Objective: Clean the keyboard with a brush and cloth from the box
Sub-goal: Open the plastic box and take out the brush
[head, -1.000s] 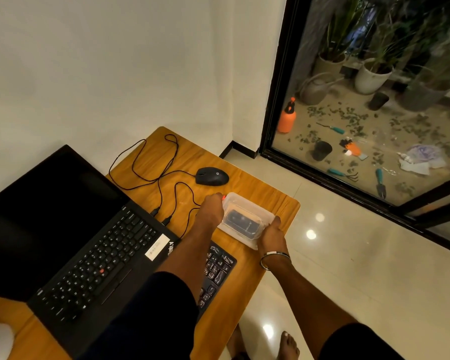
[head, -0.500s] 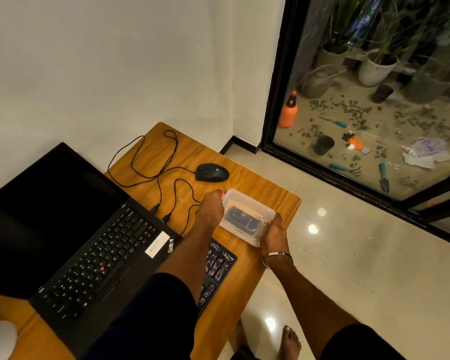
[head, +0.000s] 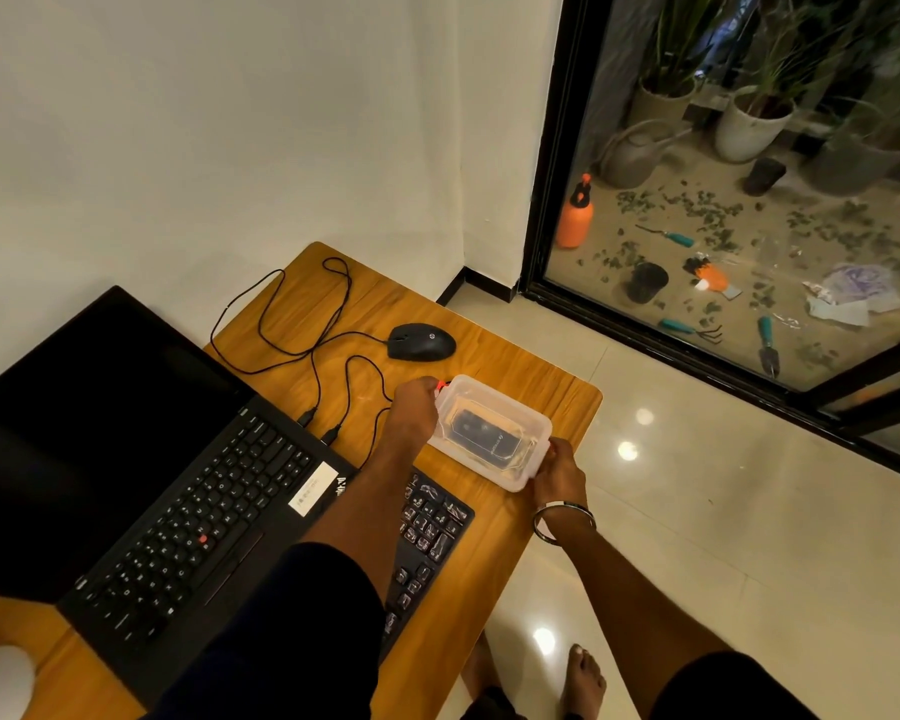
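A clear plastic box (head: 528, 415) with a lid sits near the right end of the wooden table (head: 531, 381); something dark shows through it. My left hand (head: 414, 410) grips the box's far-left corner, beside a small red part. My right hand (head: 559, 472) grips its near-right corner. A black external keyboard (head: 432, 522) lies just in front of the box, partly hidden under my left forearm. No brush or cloth can be made out.
An open black laptop (head: 141, 470) fills the table's left side. A black wired mouse (head: 421, 342) and looping cables (head: 302, 324) lie behind the box. The table's right edge drops to a tiled floor; a glass door stands beyond.
Both hands keep their hold on the box's corners. The box has hardly moved; only the view has shifted slightly.
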